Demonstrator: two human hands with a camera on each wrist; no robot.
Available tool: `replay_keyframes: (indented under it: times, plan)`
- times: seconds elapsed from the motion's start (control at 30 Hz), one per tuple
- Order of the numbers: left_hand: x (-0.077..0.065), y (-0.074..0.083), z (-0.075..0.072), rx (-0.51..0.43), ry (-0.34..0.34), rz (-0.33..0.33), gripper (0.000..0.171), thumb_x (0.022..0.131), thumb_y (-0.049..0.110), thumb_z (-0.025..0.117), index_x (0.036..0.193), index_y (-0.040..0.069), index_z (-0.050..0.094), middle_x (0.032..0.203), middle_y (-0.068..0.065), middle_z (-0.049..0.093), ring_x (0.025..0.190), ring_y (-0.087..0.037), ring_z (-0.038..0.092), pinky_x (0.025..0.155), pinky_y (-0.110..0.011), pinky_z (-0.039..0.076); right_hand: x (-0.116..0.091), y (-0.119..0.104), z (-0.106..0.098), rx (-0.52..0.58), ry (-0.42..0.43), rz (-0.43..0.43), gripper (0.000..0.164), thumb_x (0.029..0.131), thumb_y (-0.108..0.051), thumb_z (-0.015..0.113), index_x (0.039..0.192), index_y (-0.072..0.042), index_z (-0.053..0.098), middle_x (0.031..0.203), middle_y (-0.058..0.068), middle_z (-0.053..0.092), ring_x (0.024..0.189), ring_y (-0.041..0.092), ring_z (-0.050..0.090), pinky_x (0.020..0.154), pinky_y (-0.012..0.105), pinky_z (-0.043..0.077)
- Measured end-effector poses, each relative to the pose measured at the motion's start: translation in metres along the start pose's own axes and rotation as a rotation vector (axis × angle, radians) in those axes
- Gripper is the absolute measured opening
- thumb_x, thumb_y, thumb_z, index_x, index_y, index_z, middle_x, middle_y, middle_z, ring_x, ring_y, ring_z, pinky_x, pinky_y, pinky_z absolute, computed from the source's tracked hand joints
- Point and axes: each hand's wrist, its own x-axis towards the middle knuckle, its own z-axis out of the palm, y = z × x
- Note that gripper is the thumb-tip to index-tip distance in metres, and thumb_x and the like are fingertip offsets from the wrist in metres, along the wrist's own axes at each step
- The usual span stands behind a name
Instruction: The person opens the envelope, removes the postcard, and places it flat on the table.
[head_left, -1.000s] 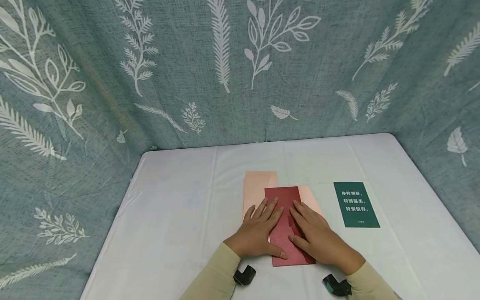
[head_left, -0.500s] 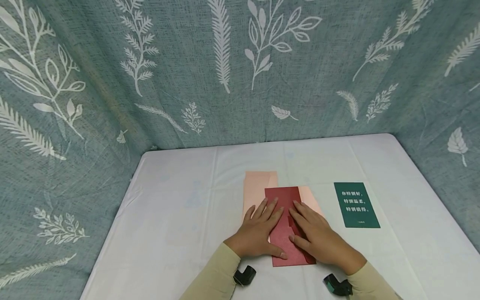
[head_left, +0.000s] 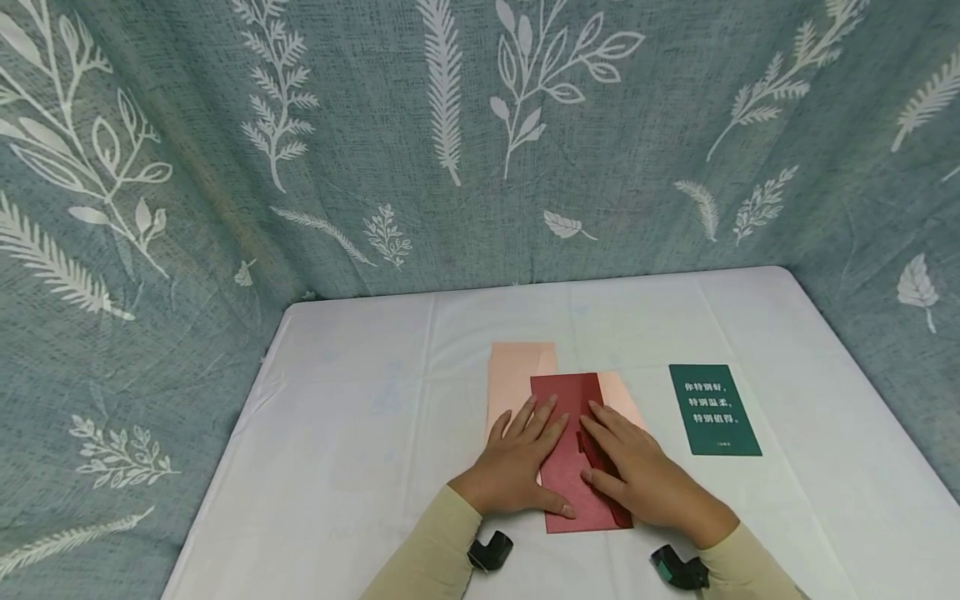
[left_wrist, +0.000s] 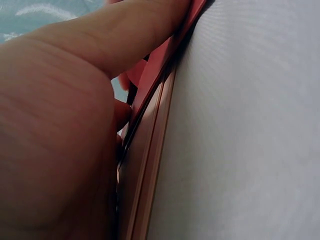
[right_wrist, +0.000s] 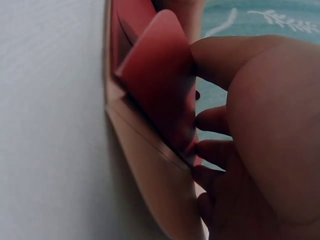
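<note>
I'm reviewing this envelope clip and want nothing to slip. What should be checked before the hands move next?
1. Left hand flat on the red envelope: ok.
2. Right hand on the envelope, its fingers at the raised flap: ok.
3. Envelope lies square over the pink sheets: not ok, the sheets stick out to the left and right.
4. Green card apart from the envelope, to the right: ok.
5. Whether anything is inside the envelope: cannot tell.
</note>
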Motion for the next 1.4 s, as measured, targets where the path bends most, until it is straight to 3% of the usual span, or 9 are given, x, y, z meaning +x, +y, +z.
replay_keyframes:
  times: [0.43, 0.83, 1.4]
  plan:
    - [0.0, 0.0, 0.001, -0.003, 0.003, -0.002, 0.124, 0.083, 0.075, 0.082, 0.175, 0.016, 0.023, 0.182, -0.004, 0.002, 0.166, -0.027, -0.007, 0.128, -0.059, 0.004, -0.001, 0.002, -0.006, 0.037, 0.013, -0.016, 0.066, 0.108, -0.032, 0.071, 0.167, -0.016, 0.047, 0.175, 0.016, 0.03, 0.153, 0.046, 0.038, 0.111, 0.07, 0.041]
    - [-0.001, 0.0, 0.001, -0.032, 0.003, -0.002, 0.124, 0.083, 0.073, 0.083, 0.175, 0.016, 0.022, 0.182, -0.002, 0.001, 0.165, -0.026, -0.008, 0.128, -0.059, 0.003, -0.003, 0.006, -0.012, 0.077, 0.022, -0.015, 0.064, 0.107, -0.031, 0.072, 0.165, -0.016, 0.049, 0.172, 0.017, 0.036, 0.15, 0.047, 0.042, 0.108, 0.069, 0.046]
    - [0.0, 0.0, 0.001, -0.033, 0.007, -0.002, 0.125, 0.083, 0.074, 0.083, 0.176, 0.017, 0.021, 0.182, -0.002, 0.001, 0.165, -0.026, -0.008, 0.128, -0.059, 0.002, -0.006, 0.009, -0.017, 0.089, 0.059, -0.033, 0.064, 0.106, -0.03, 0.073, 0.164, -0.015, 0.051, 0.17, 0.017, 0.04, 0.149, 0.048, 0.043, 0.11, 0.073, 0.04]
